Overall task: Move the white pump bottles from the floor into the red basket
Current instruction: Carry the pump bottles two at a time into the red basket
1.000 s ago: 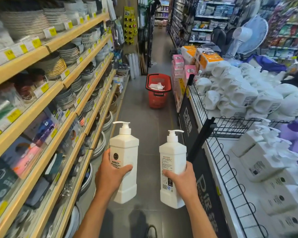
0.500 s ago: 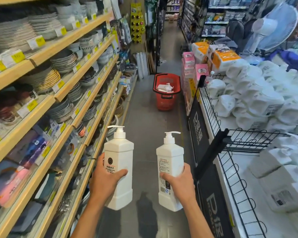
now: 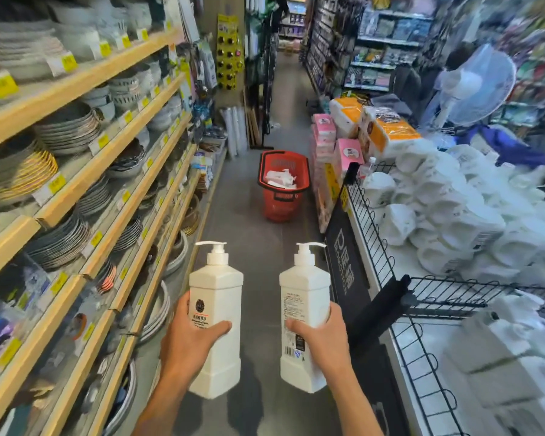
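The left grip is closed round a white pump bottle, thumb across the label on the front and the fingers wrapped behind. The bottle stands upright, its pump nozzle pointing toward 9 o'clock. The right grip is wrapped round a second white pump bottle in the same way, thumb on the printed front face. This one is also upright, its nozzle turned toward 3 o'clock. The two bottles are side by side with a gap between them, both held clear above the grey floor of a shop aisle.

The red basket stands on the floor at 12 o'clock, well apart from the hands, further down the aisle. Several white pump bottles lie on their sides inside it, showing above the rim.

At 9 o'clock, wooden shelves run along the aisle, loaded with stacked plates and bowls and edged with yellow price tags. At 3 o'clock a black wire bin holds a heap of white bags, with more white containers, blurred, in the nearer compartment. A black sign panel hangs on the bin's aisle side. Beyond the bin, toward 1 o'clock, are pink packs and orange-and-white packs, stacked just beside the basket. A white standing fan is at 2 o'clock.
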A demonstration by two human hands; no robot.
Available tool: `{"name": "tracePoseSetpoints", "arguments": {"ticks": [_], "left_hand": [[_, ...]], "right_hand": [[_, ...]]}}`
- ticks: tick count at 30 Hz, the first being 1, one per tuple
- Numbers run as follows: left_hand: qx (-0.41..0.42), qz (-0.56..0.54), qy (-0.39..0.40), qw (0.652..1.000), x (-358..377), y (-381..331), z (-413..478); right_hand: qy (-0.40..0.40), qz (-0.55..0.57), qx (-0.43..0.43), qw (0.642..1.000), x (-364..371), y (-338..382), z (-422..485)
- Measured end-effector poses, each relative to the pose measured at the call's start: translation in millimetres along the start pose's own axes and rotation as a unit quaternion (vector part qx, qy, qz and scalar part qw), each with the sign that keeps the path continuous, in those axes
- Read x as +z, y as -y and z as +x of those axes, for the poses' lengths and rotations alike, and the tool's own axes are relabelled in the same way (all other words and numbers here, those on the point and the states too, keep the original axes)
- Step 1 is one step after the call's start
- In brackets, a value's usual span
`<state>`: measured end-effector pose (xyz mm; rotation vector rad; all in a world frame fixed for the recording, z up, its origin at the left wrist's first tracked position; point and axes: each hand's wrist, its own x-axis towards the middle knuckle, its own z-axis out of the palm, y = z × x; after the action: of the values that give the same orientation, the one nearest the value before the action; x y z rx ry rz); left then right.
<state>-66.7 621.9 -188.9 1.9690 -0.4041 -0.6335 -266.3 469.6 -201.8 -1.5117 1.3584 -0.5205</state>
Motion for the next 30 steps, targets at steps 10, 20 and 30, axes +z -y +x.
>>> {"name": "tracePoseSetpoints", "arguments": {"ticks": [10, 20, 30], "left_hand": [[0.035, 0.008, 0.055, 0.998, 8.1, -44.2, 89.7], [0.043, 0.000, 0.024, 0.999, 43.7, -86.4, 178.6], [0.040, -0.005, -0.006, 0.999, 67.0, -123.7, 247.0]], "right_hand": [[-0.017, 0.023, 0.002, 1.000, 15.9, 28.5, 62.4], [0.003, 0.047, -0.006, 0.999, 18.7, 69.4, 167.6], [0.015, 0.051, -0.003, 0.999, 31.5, 101.6, 260.0]]}}
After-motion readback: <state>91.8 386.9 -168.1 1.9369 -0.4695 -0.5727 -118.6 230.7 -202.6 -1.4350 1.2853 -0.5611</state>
